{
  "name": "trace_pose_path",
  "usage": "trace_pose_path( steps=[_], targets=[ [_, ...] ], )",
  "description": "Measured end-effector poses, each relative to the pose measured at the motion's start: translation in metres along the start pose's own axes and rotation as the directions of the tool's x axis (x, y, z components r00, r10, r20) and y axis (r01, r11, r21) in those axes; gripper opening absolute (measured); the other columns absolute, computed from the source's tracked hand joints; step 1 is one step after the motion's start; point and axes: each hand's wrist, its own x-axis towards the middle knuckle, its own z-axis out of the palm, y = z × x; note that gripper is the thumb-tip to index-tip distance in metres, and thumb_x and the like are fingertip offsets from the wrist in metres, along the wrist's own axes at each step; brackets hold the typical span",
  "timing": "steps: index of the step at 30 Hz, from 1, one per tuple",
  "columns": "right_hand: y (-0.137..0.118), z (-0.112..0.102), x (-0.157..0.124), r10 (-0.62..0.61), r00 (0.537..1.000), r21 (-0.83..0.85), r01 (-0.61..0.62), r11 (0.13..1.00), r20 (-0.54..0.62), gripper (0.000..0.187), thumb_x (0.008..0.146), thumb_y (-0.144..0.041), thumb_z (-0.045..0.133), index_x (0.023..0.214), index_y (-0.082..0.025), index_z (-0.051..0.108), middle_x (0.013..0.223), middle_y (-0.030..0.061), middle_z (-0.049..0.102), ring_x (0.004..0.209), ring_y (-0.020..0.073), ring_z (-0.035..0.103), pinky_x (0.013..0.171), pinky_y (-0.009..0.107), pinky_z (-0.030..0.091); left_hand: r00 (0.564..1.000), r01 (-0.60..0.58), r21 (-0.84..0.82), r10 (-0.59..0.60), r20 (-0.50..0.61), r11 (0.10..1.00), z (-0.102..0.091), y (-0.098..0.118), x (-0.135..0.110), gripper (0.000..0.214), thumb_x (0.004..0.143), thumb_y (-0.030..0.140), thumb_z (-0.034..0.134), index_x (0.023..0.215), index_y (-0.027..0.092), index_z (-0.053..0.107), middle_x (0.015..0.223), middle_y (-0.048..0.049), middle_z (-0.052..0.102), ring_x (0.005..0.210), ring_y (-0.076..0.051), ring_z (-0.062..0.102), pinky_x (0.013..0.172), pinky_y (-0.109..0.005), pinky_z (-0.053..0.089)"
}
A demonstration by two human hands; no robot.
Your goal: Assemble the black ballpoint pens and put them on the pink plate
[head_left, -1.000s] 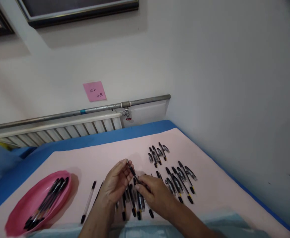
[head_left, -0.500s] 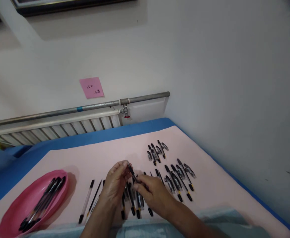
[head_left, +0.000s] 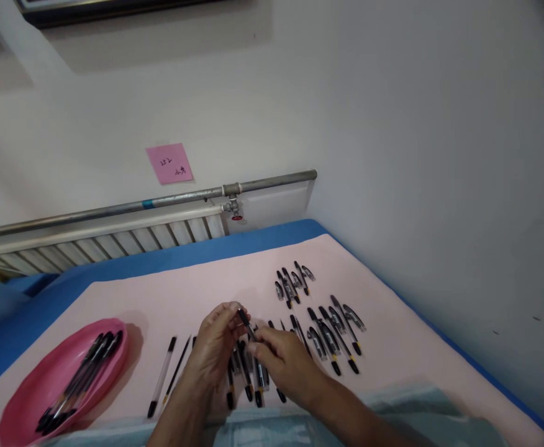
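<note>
Both hands meet over the table around one black pen [head_left: 244, 319]. My left hand [head_left: 215, 341] pinches its upper, dark end with thumb and fingers. Lower down, my right hand [head_left: 284, 357] grips the barrel, and its fingers cover the pen's other end. Beneath the hands lie several clear-barrelled pen parts with black ends [head_left: 248, 375], partly hidden by them. Just left of my left forearm are an empty pen barrel [head_left: 163, 375] and a thin black refill [head_left: 177, 369] with a yellowish end.
A pink oval basin [head_left: 13, 403] at the left holds several pens [head_left: 83, 379]. Loose caps and pen parts [head_left: 335, 335] lie right of my hands, with another cluster [head_left: 293, 284] farther back. Behind the pink-covered table [head_left: 160, 295] stand a radiator [head_left: 127, 242] and a pipe [head_left: 272, 183] along the wall.
My right hand has shifted slightly up along the pen toward my left hand. The view has moved a little; the loose parts lie as before.
</note>
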Motion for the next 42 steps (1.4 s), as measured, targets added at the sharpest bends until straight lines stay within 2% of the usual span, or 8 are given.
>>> trace_pose_path(
  steps=[6,11,16,22,29,34,36,42],
  targets=[
    [0.0027,0.003,-0.0015,-0.044,0.999,-0.072,0.043,0.997,-0.016,0.02,0.079,-0.019,0.045,0.06,-0.018,0.039,0.059,-0.0048,0.043,0.058,0.0092,0.041,0.054,0.02,0.029,0.999,-0.024,0.016,0.025,-0.022,1.0,-0.001,-0.0013,0.0026,0.022,0.055,0.029,0.076,0.059,0.013,0.061,0.059,-0.0002,0.061,0.058,-0.01,0.057,0.06,-0.022,0.045],
    [-0.0008,0.0023,-0.0007,0.037,0.999,0.037,-0.038,0.999,0.023,0.025,0.079,-0.021,0.044,0.056,-0.018,0.034,0.054,-0.0062,0.036,0.053,0.0083,0.037,0.05,0.019,0.027,1.0,-0.008,0.005,0.008,0.024,1.0,-0.001,0.003,0.0,0.021,0.06,0.029,0.073,0.07,0.013,0.066,0.071,-0.0036,0.066,0.068,-0.013,0.061,0.068,-0.025,0.047],
    [0.0002,0.0005,0.0003,0.044,0.999,0.041,-0.044,0.998,0.008,0.022,0.08,-0.022,0.043,0.059,-0.018,0.041,0.056,-0.0056,0.041,0.055,0.0092,0.04,0.052,0.02,0.029,0.997,0.08,-0.011,-0.08,0.015,0.997,0.0005,0.0,0.0006,0.035,0.063,0.041,0.069,0.084,0.014,0.064,0.084,-0.008,0.067,0.077,-0.018,0.063,0.069,-0.03,0.048],
    [0.0037,0.0031,-0.0007,-0.03,1.0,-0.05,0.029,0.998,-0.006,0.022,0.079,-0.018,0.045,0.057,-0.018,0.041,0.056,-0.0055,0.042,0.055,0.0093,0.041,0.052,0.02,0.028,1.0,0.017,-0.003,-0.017,0.013,1.0,-0.0011,-0.0033,0.0009,0.022,0.059,0.029,0.074,0.06,0.014,0.058,0.064,-0.0006,0.064,0.06,-0.012,0.061,0.061,-0.024,0.047],
    [0.0032,0.0027,-0.0005,-0.01,1.0,-0.041,0.009,0.999,-0.006,0.022,0.081,-0.02,0.042,0.06,-0.018,0.04,0.057,-0.0054,0.042,0.055,0.0091,0.041,0.052,0.02,0.028,0.993,0.105,-0.034,-0.102,0.065,0.994,-0.0023,-0.0007,0.0007,0.03,0.069,0.035,0.066,0.088,0.013,0.065,0.091,-0.0103,0.067,0.082,-0.02,0.063,0.074,-0.032,0.048],
    [0.0047,0.0033,-0.0012,-0.044,0.999,-0.092,0.044,0.995,-0.001,0.021,0.081,-0.019,0.043,0.06,-0.018,0.04,0.058,-0.0051,0.043,0.055,0.0088,0.041,0.052,0.02,0.027,0.999,0.04,-0.018,-0.04,0.005,0.999,-0.0025,-0.0051,0.0025,0.02,0.064,0.031,0.071,0.063,0.014,0.06,0.067,-0.002,0.064,0.069,-0.015,0.063,0.066,-0.026,0.047],
    [0.0049,0.0037,-0.0009,-0.045,0.999,-0.102,0.044,0.994,-0.007,0.021,0.08,-0.018,0.044,0.06,-0.018,0.041,0.058,-0.0051,0.044,0.055,0.0087,0.041,0.052,0.02,0.028,1.0,0.022,-0.015,-0.021,0.02,1.0,-0.0033,-0.004,0.0019,0.019,0.061,0.027,0.073,0.06,0.013,0.06,0.066,-0.002,0.064,0.068,-0.014,0.062,0.067,-0.026,0.047],
    [0.0043,0.002,-0.0007,-0.027,1.0,-0.086,0.028,0.996,0.008,0.019,0.082,-0.02,0.041,0.063,-0.018,0.045,0.061,-0.0039,0.048,0.056,0.0092,0.043,0.053,0.02,0.029,0.996,0.069,-0.004,-0.068,0.056,0.998,-0.0035,-0.0033,0.0007,0.03,0.067,0.036,0.067,0.085,0.012,0.066,0.086,-0.0089,0.067,0.079,-0.019,0.063,0.073,-0.031,0.047]
  ],
)
